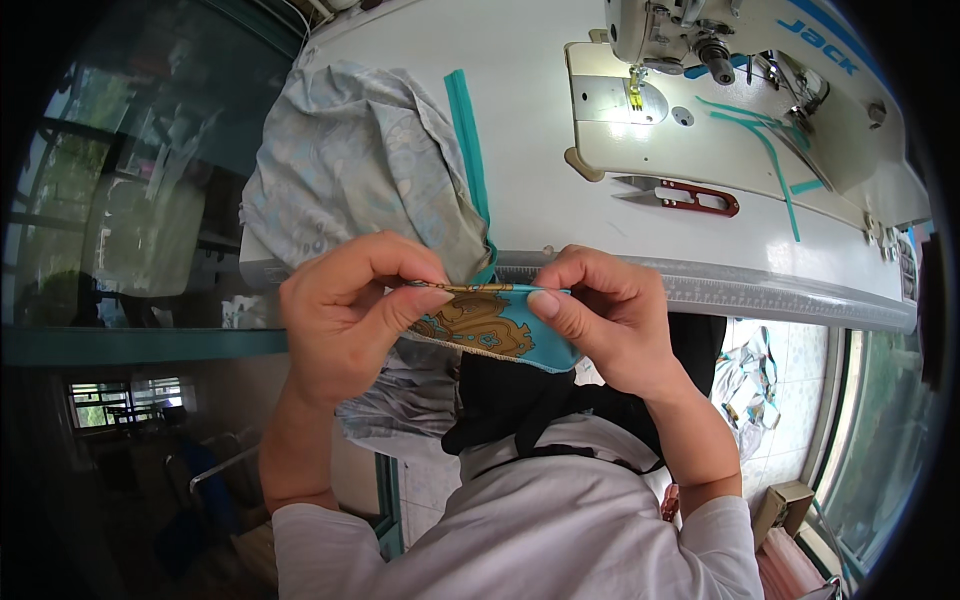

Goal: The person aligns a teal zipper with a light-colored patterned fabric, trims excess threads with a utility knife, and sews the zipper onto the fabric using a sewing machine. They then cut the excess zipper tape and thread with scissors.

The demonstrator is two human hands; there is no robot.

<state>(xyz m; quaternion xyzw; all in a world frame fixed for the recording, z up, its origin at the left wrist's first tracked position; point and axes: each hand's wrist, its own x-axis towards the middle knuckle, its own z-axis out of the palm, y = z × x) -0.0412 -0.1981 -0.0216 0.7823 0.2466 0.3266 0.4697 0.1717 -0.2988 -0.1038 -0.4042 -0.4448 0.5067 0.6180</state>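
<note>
Between my two hands a small piece of turquoise fabric with a brown paisley print is stretched along its folded upper edge. My left hand pinches the left end of that fold between thumb and fingers. At the right end, my right hand pinches the turquoise part of the same edge. The fabric's lower edge hangs free and looks overlocked. Just beyond my left hand, a pale grey patterned cloth lies crumpled on the white table, with a teal strip running along its right side.
A sewing machine stands at the far right, its needle area lit. Red-handled thread snips lie in front of it, near loose teal strips. A ruler runs along the table's front edge. Fabric scraps lie on the floor at right.
</note>
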